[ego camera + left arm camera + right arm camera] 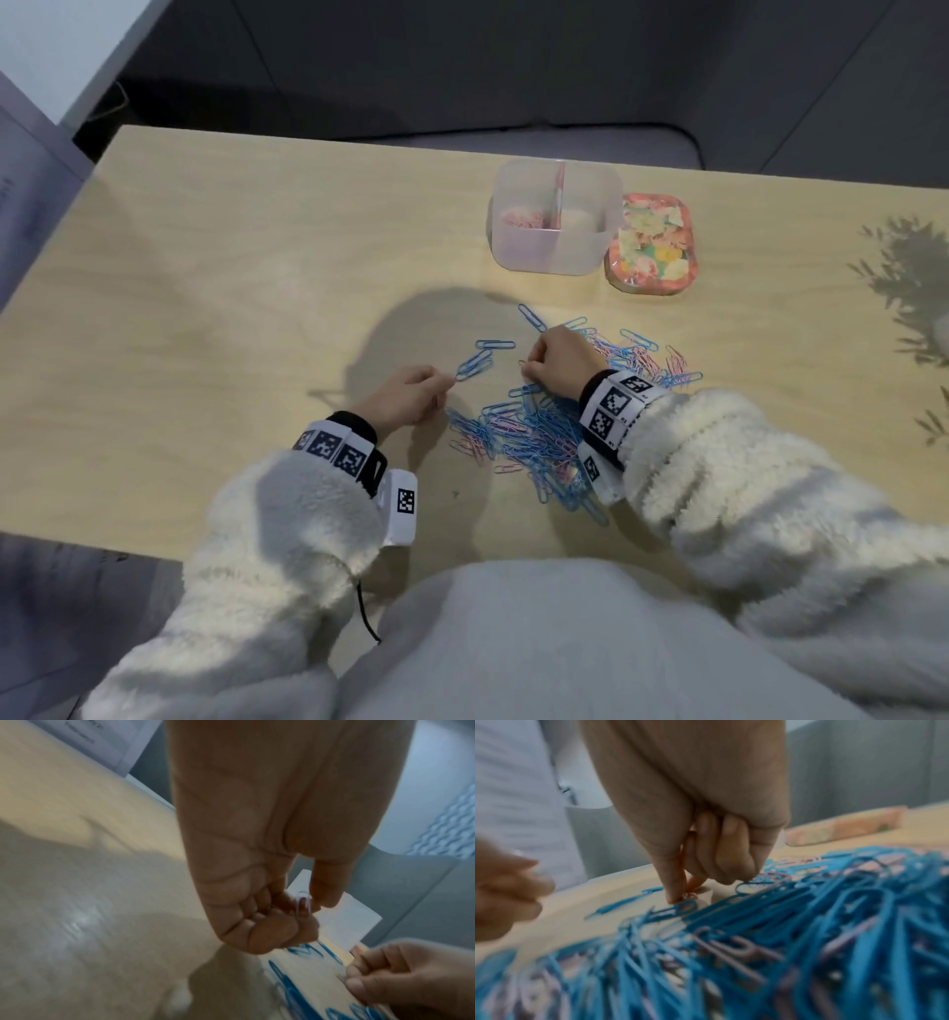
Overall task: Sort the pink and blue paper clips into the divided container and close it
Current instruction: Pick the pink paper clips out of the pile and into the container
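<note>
A mixed heap of blue and pink paper clips (544,431) lies on the wooden table (246,288); a few loose blue clips (475,362) lie to its left. My right hand (528,363) rests at the heap's far edge. Its thumb and forefinger (673,894) pinch a small pink clip (690,896) against the tabletop. My left hand (448,383) is curled beside the loose blue clips and holds a pale clip (304,905) between thumb and fingers. The clear divided container (549,254) stands open at the back with pink clips (518,218) in its left compartment.
The floral lid (652,246) lies flat right of the container. A plant's shadow (909,272) falls on the table's right end. The near table edge runs just under my white fleece sleeves (287,519). Grey seating stands beyond the far edge.
</note>
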### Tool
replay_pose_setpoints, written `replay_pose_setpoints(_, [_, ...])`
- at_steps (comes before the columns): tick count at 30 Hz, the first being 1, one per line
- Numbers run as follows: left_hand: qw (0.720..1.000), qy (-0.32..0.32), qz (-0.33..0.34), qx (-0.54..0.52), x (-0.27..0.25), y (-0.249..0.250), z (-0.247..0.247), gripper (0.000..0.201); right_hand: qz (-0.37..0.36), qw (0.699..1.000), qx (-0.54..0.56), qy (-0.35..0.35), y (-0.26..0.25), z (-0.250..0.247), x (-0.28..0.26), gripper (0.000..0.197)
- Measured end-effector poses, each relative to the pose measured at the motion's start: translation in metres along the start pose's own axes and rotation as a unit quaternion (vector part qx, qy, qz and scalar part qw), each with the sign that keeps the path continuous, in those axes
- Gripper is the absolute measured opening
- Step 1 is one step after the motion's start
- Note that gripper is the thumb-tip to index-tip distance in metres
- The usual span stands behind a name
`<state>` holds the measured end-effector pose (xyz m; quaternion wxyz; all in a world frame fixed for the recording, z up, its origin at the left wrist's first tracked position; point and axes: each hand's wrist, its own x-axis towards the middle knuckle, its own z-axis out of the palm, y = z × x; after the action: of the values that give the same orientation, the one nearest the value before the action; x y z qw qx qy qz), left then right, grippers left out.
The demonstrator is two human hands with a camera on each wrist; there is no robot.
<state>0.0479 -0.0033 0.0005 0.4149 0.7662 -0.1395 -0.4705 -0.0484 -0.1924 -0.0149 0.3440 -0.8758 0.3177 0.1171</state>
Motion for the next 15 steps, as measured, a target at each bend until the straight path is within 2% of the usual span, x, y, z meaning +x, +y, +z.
replay_pose_setpoints(3, [0.99,0.008,0.058,0.126,0.0,-0.007,0.004,0.025,-0.019,0.998,-0.005,-0.059,0.001,-0.004,0.004,0.029])
replay_pose_setpoints(6, [0.968,0.008,0.086,0.236,0.005,-0.01,0.01,0.009,-0.031,0.997,-0.021,-0.066,0.009,-0.014,0.003,0.025])
replay_pose_setpoints(8, [0.96,-0.01,0.088,0.265,0.006,-0.008,0.013,0.004,-0.031,0.996,0.047,-0.062,0.016,-0.024,0.001,0.026])
replay_pose_setpoints(9, [0.956,-0.02,0.09,0.278,0.006,-0.006,0.014,0.003,-0.027,0.99,0.121,-0.062,0.018,-0.029,-0.001,0.023])
replay_pose_setpoints(11, [0.945,-0.03,0.099,0.311,0.007,-0.003,0.017,0.007,0.014,0.956,0.289,-0.053,0.022,-0.035,-0.005,0.018])
replay_pose_setpoints(12, [0.941,-0.024,0.104,0.322,0.009,-0.002,0.018,0.009,0.033,0.94,0.337,-0.049,0.023,-0.035,-0.007,0.02])
replay_pose_setpoints(13, [0.939,-0.01,0.108,0.326,0.011,0.0,0.019,0.01,0.04,0.934,0.352,-0.05,0.022,-0.033,-0.008,0.021])
replay_pose_setpoints(15, [0.938,0.031,0.11,0.329,0.014,0.005,0.018,0.012,0.035,0.95,0.305,-0.062,0.019,-0.025,-0.01,0.018])
